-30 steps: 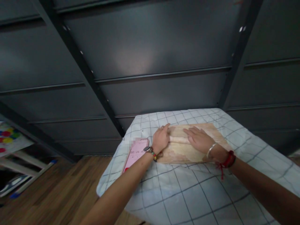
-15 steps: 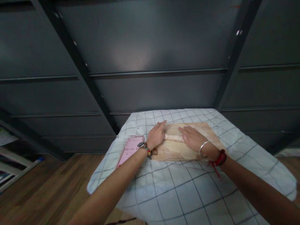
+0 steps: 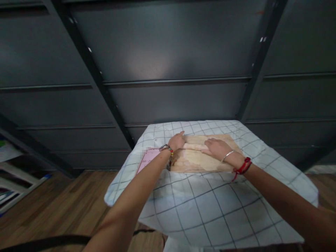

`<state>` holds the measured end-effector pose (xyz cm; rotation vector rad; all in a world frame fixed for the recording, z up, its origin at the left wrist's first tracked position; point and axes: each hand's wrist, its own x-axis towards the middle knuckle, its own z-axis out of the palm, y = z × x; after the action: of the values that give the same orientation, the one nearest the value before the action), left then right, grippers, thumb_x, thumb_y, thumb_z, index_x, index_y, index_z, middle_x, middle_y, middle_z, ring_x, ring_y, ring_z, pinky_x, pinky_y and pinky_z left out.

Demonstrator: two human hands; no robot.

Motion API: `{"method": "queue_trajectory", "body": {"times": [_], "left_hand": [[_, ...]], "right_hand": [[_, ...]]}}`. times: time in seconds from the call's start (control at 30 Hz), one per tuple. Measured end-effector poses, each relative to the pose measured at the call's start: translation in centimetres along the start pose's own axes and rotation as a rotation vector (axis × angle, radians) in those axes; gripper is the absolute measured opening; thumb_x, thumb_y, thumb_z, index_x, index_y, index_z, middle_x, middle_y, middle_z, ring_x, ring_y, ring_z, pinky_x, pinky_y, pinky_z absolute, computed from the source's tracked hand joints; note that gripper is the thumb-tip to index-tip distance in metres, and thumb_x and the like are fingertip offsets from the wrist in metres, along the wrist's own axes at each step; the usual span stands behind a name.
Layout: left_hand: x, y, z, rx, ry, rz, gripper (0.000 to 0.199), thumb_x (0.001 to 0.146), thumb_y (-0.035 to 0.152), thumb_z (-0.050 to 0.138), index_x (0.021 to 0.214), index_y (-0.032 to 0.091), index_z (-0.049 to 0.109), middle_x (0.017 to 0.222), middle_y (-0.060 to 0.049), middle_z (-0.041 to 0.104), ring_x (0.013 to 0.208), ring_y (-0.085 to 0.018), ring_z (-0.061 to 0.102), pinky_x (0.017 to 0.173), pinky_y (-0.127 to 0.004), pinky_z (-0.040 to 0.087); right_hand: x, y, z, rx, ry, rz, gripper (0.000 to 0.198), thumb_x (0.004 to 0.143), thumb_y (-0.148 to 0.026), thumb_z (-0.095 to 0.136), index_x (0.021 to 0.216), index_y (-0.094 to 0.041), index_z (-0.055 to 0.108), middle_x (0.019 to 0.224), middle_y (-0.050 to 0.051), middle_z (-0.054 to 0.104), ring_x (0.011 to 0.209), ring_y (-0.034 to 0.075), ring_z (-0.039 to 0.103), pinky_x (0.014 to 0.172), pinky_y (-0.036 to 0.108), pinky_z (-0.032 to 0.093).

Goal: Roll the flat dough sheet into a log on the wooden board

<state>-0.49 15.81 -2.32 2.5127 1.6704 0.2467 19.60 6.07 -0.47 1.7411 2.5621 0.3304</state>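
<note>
A pale wooden rolling pin [image 3: 194, 146] lies crosswise near the far side of a wooden board [image 3: 181, 164]. My left hand [image 3: 176, 141] is closed over the pin's left end, with one finger pointing away past it. Over the right end, my right hand [image 3: 216, 148] has its fingers bent round the pin; that end is hidden beneath it. A pale, thin sheet that looks like dough [image 3: 207, 161] spreads on the board on the near side of the pin. Its outline is hard to make out.
The board rests on a white checked cloth [image 3: 204, 203] covering a small table. A pink-screened phone [image 3: 147, 161] showing a timer lies left of the board, partly behind my left forearm. Dark metal panels [image 3: 173, 101] rise just past the table. A white rack [image 3: 21, 185] stands at far left.
Both hands and the rolling pin have moved forward, toward the board's far edge. My right fingers, flatter before, now bend more round the pin. The view has shifted slightly.
</note>
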Motion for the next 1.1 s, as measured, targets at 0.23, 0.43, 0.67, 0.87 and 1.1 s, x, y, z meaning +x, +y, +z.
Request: {"method": "queue_trajectory", "body": {"times": [0.23,0.43,0.67,0.87,1.1], "left_hand": [[0.1,-0.8,-3.0,-0.061,0.178,0.076,0.058,0.082,0.009,0.037,0.140,0.007,0.036,0.130,-0.014,0.054,0.119,-0.017,0.051,0.103,-0.024,0.036],[1.1,-1.0,-3.0,-0.045,0.185,0.004,0.054,0.086,0.016,0.038,0.139,0.008,0.036,0.126,-0.016,0.056,0.116,-0.019,0.054,0.099,-0.026,0.039],[3.2,0.1,-1.0,-0.065,0.111,0.100,0.060,0.083,0.014,0.044,0.141,0.008,0.033,0.131,-0.016,0.052,0.121,-0.018,0.050,0.101,-0.025,0.036],[6.2,1.4,-0.8,-0.061,0.093,0.058,0.057,0.083,0.013,0.044,0.140,0.015,0.037,0.127,-0.014,0.055,0.115,-0.022,0.055,0.090,-0.028,0.045],[6.9,2.3,-0.1,-0.034,0.002,0.183,0.055,0.085,0.016,0.046,0.139,0.022,0.041,0.126,-0.013,0.057,0.116,-0.025,0.053,0.091,-0.034,0.044]], "right_hand": [[-0.6,-2.6,-3.6,0.087,-0.055,0.123,0.037,0.093,-0.042,0.046,0.111,-0.012,0.055,0.102,0.016,0.067,0.092,0.026,0.064,0.073,0.030,0.045],[-0.2,-7.2,-3.6,0.234,-0.126,0.303,0.033,0.095,-0.026,0.037,0.120,-0.008,0.049,0.106,0.019,0.065,0.092,0.026,0.065,0.071,0.032,0.047],[0.1,-7.5,-1.8,0.210,-0.023,0.224,0.042,0.094,-0.033,0.035,0.124,-0.010,0.050,0.126,0.019,0.053,0.117,0.029,0.048,0.093,0.039,0.041],[1.0,-7.4,0.4,0.263,0.016,0.285,0.053,0.095,-0.032,0.023,0.139,-0.007,0.037,0.140,0.017,0.043,0.131,0.029,0.034,0.104,0.045,0.031],[1.1,-9.0,0.8,0.188,0.036,0.248,0.060,0.089,-0.032,0.032,0.147,-0.022,0.025,0.139,0.013,0.045,0.131,0.034,0.034,0.102,0.052,0.032]]}}
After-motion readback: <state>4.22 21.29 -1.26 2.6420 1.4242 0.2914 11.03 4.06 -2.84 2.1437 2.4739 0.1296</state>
